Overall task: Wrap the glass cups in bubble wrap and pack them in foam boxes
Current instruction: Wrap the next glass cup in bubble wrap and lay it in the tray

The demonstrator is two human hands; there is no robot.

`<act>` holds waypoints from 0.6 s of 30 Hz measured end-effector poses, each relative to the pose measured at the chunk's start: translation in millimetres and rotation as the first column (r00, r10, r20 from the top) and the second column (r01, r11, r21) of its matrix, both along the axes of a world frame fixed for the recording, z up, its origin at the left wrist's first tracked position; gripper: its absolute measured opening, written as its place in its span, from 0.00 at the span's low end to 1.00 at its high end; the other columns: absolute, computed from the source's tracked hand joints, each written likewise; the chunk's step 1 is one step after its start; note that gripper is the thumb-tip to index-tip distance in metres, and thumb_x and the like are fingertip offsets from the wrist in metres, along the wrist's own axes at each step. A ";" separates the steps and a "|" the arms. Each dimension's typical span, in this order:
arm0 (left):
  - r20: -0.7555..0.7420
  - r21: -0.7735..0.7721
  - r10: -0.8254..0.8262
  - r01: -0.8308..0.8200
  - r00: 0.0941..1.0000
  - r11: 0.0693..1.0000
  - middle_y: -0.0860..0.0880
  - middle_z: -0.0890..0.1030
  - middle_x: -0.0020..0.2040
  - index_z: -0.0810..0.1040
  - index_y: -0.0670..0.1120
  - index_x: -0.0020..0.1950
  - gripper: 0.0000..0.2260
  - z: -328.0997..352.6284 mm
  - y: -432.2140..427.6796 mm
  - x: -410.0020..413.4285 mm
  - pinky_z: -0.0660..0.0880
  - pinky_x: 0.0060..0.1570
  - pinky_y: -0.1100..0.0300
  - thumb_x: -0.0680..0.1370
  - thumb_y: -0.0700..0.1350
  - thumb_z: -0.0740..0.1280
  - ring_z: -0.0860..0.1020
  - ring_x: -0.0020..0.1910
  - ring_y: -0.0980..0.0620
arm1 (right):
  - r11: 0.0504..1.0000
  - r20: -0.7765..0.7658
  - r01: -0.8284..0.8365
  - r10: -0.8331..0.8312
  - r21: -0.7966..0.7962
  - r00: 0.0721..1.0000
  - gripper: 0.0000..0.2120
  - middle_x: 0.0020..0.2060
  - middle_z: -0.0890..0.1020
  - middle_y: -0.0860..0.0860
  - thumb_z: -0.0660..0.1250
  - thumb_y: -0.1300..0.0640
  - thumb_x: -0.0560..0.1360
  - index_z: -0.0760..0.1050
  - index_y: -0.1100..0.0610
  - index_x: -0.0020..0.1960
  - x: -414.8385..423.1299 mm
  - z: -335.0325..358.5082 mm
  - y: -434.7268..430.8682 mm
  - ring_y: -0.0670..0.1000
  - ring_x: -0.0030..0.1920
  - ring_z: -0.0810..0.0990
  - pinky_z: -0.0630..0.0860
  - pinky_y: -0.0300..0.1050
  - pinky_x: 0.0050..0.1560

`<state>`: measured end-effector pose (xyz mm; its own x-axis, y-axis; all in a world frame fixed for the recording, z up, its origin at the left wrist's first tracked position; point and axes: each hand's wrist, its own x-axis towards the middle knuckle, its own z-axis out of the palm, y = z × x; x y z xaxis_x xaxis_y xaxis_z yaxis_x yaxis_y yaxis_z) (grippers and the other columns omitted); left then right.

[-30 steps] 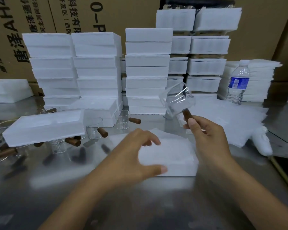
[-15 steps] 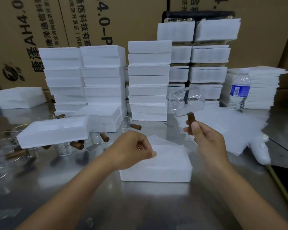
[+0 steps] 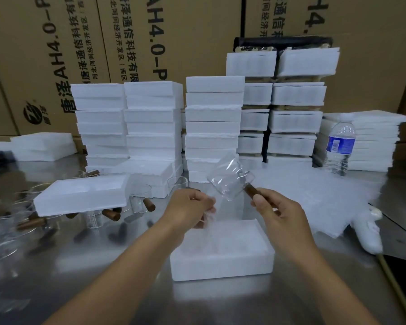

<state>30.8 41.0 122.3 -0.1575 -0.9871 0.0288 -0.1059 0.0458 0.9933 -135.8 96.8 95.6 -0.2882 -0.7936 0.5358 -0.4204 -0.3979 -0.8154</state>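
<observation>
Since a second ago the left hand (image 3: 190, 206) has lifted off the foam box (image 3: 220, 266) and come up beside the glass cup (image 3: 230, 178), and the right hand (image 3: 283, 215) has brought the cup lower and nearer the left. The right grip is closed, thumb on top, round the cup's brown handle (image 3: 251, 191). The cup is held in the air, tilted, up and to the left of that grip. The left grip is curled tight just left of the cup's base and seems to pinch a thin wrap sheet (image 3: 209, 219) that hangs blurred below the fingers. The sheet that lay over the box half a second ago is gone from it, and the box sits open on the bench (image 3: 103, 266) directly under both grips, its near wall toward the person. Bare steel runs nearer than the box and round both forearms. Left of the left grip a foam lid (image 3: 80, 195) lies across loose cups (image 3: 138, 200) with brown handles. Beyond both grips stand stacked foam boxes (image 3: 212, 127) against cartons (image 3: 150, 43). Right of the right grip flat white sheets (image 3: 314, 195) are spread toward the bench's right edge, where a white tool (image 3: 370, 233) lies, with a water bottle (image 3: 340, 146) farther back.
</observation>
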 end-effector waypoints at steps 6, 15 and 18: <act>-0.130 -0.135 0.194 -0.212 0.972 0.968 0.54 0.77 0.25 0.75 0.44 0.37 0.10 0.5 0.6 -6.8 0.76 0.28 0.64 0.78 0.43 0.67 0.74 0.23 0.59 | 0.981 -0.219 0.182 -0.165 0.061 0.962 0.07 0.35 0.79 0.42 0.63 0.55 0.78 0.79 0.47 0.48 -6.3 -10.9 -5.9 0.41 0.38 0.75 0.67 0.29 0.34; 0.151 -0.536 0.137 -0.036 0.979 0.844 0.57 0.77 0.31 0.76 0.54 0.37 0.08 0.4 19.0 -22.9 0.70 0.33 0.71 0.76 0.47 0.69 0.73 0.31 0.61 | 0.929 -0.430 0.344 -0.257 0.136 0.865 0.10 0.40 0.68 0.43 0.61 0.49 0.78 0.78 0.48 0.55 -9.8 -8.5 -3.2 0.41 0.37 0.71 0.61 0.32 0.33; 0.225 -0.626 0.154 0.021 0.962 0.780 0.55 0.77 0.33 0.74 0.58 0.38 0.09 -0.4 22.3 -23.9 0.69 0.33 0.71 0.77 0.48 0.67 0.73 0.33 0.60 | 0.924 -0.443 0.330 -0.218 0.193 0.870 0.10 0.40 0.69 0.43 0.61 0.48 0.78 0.79 0.47 0.54 -9.9 -4.1 -1.7 0.42 0.38 0.71 0.63 0.34 0.33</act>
<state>6.9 63.3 121.9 -0.1801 -0.7765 0.6038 -0.3709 0.6221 0.6895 -145.7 95.2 91.5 -0.3154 -0.8388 0.4439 -0.7964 -0.0205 -0.6045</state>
